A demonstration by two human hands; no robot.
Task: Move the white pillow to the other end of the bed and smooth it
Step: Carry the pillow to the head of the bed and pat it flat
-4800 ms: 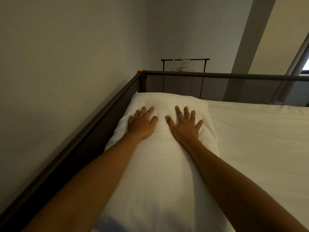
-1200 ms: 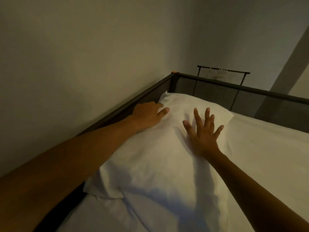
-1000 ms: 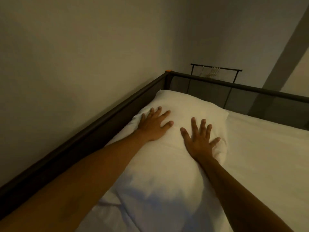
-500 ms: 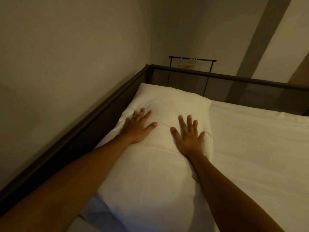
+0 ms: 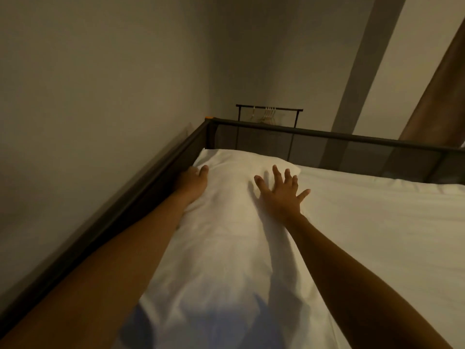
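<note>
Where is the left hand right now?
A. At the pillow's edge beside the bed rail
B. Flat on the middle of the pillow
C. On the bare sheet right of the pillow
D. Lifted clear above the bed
A: the left hand sits at the white pillow's left edge against the dark bed rail, while the right hand lies spread flat on top.

Head-worn view, facing forward and down — close above bed (image 5: pixel 377 222) corner
</note>
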